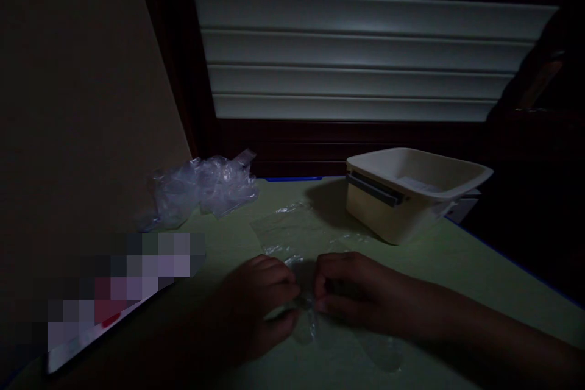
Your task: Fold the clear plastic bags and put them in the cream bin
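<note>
A clear plastic bag (297, 228) lies spread on the green tabletop, reaching from the middle of the table to below my hands. My left hand (265, 298) is closed on the bag from the left, its thumb and fingers curled toward each other. Facing it, a short gap away, my right hand (351, 292) pinches the bag from the right. Between the two hands the film is bunched and shiny. Dim light hides exactly where the fingertips meet the plastic.
Crumpled clear plastic bags (210, 186) are heaped at the back left against the wall. A cream plastic bin (388, 213) with a grey handle stands at the back right. A flat white object (82, 344), partly blurred out, lies at the left edge. Behind is a slatted panel (356, 55).
</note>
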Available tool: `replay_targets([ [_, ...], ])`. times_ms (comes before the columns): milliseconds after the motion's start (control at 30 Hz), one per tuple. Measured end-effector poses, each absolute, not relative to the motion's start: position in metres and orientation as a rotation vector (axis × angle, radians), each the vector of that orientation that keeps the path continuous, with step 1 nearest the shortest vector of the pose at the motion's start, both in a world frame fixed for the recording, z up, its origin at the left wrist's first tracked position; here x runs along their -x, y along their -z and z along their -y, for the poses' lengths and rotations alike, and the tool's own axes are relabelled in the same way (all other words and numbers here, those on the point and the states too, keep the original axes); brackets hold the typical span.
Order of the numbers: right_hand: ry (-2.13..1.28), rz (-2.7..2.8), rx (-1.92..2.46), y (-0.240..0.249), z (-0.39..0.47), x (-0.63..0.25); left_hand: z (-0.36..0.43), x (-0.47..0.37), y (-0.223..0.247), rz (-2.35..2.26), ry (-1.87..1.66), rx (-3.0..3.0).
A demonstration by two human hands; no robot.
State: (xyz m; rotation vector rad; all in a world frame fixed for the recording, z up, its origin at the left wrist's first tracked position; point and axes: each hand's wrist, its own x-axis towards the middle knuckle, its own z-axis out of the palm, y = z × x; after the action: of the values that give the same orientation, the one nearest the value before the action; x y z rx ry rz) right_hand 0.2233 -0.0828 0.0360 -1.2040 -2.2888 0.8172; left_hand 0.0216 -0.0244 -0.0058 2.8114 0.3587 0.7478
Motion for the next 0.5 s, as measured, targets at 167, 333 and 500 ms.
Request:
replay_targets([
  [167, -0.846, 2.322, 1.121, -0.0374, 0.0849, -0.2218, 0.0143, -0.0223, 0.0136, -0.298, -0.759, -2.879],
  [333, -0.733, 2.401, 1.17, -0.0399, 0.0853, -0.2241, 0.0154, -0.0233, 0.011, -0.331, -0.723, -2.902],
  [500, -0.652, 2.444, 1.232, -0.0371, 0.0832, -0.2234, 0.0152, -0.0239, 0.0131, -0.335, -0.781, -2.844],
])
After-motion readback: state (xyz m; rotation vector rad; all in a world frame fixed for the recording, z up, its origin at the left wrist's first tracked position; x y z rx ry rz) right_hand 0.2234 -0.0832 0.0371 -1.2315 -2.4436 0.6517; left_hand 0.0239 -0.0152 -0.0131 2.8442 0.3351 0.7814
